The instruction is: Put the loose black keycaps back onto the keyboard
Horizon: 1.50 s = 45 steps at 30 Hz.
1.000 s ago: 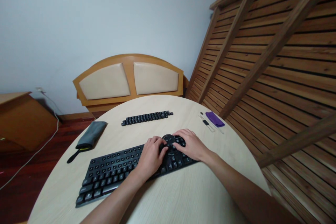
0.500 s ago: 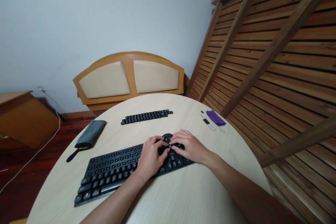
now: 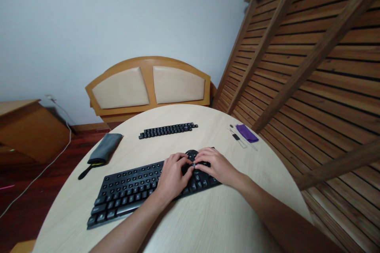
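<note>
A black keyboard (image 3: 130, 182) lies at a slant on the table; its upper rows show bare switches without caps, while the lower rows carry keycaps. Over its right part, my left hand (image 3: 174, 174) is closed, thumb and fingertips pinched together. Facing it, my right hand (image 3: 218, 166) is closed too, its fingertips meeting the left ones around a small dark keycap (image 3: 194, 165), mostly covered by the fingers. Just behind the fingertips shows a dark rounded item (image 3: 191, 152), too hidden to name. Farther back, loose black keycaps (image 3: 168, 130) stand lined up in rows.
A grey pouch (image 3: 106, 148) with a black strap lies at the left of the round table (image 3: 237, 213). At the right edge are a purple cloth (image 3: 247, 133) and a wire keycap puller (image 3: 236, 137). Behind stand a headboard (image 3: 150, 87) and a slatted wooden panel (image 3: 297, 67).
The view has shifted slightly, so everything sits a little farther right. Both hands stay pinched together at the same part of the keyboard, with only slight finger movement.
</note>
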Tool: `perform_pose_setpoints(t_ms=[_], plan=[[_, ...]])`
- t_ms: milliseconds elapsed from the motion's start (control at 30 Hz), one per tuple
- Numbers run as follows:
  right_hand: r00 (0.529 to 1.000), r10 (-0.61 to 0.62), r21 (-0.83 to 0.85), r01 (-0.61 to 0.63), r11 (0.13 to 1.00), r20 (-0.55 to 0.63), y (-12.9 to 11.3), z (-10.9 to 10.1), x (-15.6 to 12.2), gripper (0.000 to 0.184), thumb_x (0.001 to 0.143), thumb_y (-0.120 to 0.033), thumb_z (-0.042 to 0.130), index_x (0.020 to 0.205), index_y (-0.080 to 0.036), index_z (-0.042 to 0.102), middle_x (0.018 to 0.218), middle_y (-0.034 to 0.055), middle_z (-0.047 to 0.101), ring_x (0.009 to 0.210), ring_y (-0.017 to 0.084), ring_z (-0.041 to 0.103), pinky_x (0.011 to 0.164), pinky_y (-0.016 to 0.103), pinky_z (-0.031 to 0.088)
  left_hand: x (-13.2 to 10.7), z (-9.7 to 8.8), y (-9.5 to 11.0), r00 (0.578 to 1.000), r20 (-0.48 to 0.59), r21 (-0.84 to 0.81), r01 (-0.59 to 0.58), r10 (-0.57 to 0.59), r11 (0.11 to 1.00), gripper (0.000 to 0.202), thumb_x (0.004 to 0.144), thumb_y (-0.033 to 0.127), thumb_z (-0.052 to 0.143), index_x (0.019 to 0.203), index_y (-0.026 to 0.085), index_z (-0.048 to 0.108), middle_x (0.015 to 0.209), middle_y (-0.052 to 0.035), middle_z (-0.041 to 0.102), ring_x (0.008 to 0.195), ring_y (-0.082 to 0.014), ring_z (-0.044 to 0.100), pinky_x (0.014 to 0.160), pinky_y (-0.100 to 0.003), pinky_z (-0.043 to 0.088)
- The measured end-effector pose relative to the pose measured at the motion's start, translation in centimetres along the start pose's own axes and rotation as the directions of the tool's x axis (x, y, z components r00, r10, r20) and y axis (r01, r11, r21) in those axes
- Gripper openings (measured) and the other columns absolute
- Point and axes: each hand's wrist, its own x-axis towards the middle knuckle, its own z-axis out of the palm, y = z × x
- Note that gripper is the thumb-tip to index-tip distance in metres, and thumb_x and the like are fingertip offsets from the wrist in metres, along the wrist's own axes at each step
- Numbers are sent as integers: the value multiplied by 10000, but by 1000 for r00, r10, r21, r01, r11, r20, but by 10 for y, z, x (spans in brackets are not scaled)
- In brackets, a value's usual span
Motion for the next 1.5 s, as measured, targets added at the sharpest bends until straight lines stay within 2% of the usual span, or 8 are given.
perform_pose_setpoints(t_ms=[167, 867, 1100, 1300, 1500], plan=[[1000, 22, -26, -21, 999, 10, -2, 1, 1, 108, 910, -313, 664, 984, -253, 716, 1036, 18, 692, 1083, 202, 567, 948, 371, 399, -1, 0, -1, 1000, 0, 2, -9, 9, 1000, 86, 907, 279, 631, 953, 245, 695, 1148, -37, 624, 1100, -240, 562, 946, -435, 423], [995, -9, -223, 31, 974, 100, -13, -5, 3, 120, 944, -301, 601, 1006, -221, 665, 1025, 50, 659, 1064, 221, 554, 894, 372, 432, 2, -1, -3, 1000, 19, -11, -5, 5, 1000, 112, 889, 291, 681, 973, 260, 748, 1149, -44, 655, 1089, -255, 595, 949, -449, 459], [993, -16, -241, 43, 970, 114, -16, -6, 5, 116, 940, -287, 600, 1006, -212, 658, 1014, 56, 647, 1050, 228, 555, 884, 375, 447, 3, -2, -6, 1000, 20, -19, -17, 17, 1000, 112, 877, 300, 699, 970, 270, 756, 1140, -37, 660, 1082, -252, 599, 943, -440, 464], [993, -52, -227, 75, 971, 104, -16, -3, 5, 90, 938, -245, 584, 951, -199, 660, 1022, 67, 640, 1055, 228, 546, 886, 367, 455, 3, -2, -6, 998, 30, 45, -54, 53, 998, 116, 874, 265, 699, 970, 279, 763, 1156, -40, 659, 1066, -252, 601, 914, -433, 480], [997, -44, -173, 54, 983, 57, -4, -4, 4, 78, 916, -263, 615, 937, -203, 660, 1011, 59, 646, 1049, 221, 549, 884, 368, 455, 4, -3, -9, 990, 78, 38, -120, 117, 992, 184, 919, 242, 625, 1065, 240, 736, 1230, -62, 658, 1138, -245, 610, 1005, -428, 480]])
